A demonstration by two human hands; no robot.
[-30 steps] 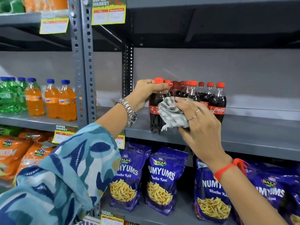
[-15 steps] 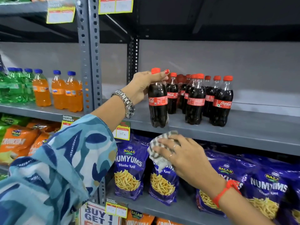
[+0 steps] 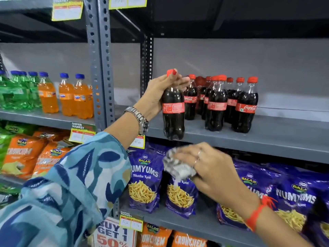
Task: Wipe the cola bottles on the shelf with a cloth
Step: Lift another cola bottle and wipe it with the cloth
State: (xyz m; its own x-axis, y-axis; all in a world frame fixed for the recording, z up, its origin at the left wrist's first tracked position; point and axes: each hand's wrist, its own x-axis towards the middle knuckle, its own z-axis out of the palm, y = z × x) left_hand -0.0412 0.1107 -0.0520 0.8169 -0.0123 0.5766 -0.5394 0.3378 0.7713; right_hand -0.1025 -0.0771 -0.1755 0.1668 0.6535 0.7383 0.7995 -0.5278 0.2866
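- The shelf (image 3: 267, 139) is grey painted metal with flat boards and perforated upright posts (image 3: 99, 59); a plain grey wall runs behind it, and yellow price tags hang from the board edges.
- The board below carries glossy purple snack bags (image 3: 144, 177) printed with a picture of fries; orange snack bags (image 3: 21, 154) lie to the left.
- Left of the post stand clear plastic orange drink bottles (image 3: 76, 97) with blue caps, and beside them green drink bottles (image 3: 16, 93).
- The cola bottles (image 3: 231, 104) stand upright in a tight group on the shelf: dark liquid, red caps, red label bands, curved waists.
- The left sleeve (image 3: 71, 184) is soft cloth with a blue and white pattern; a metal watch (image 3: 140, 118) sits on the wrist.
- The front cola bottle (image 3: 173, 111) stands apart from the group, to its left at the shelf's front edge. I cannot tell whether its base rests on the board.
- The left hand (image 3: 160, 91) is wrapped around that bottle's neck and shoulder, just under the red cap.
- The right hand (image 3: 210, 168), blurred, is below the shelf edge in front of the purple bags, its fingers closed over the cloth; a red thread (image 3: 258, 213) circles the wrist.
- The cloth (image 3: 178, 166) is a crumpled grey and white bundle, well below the held bottle and not touching it.
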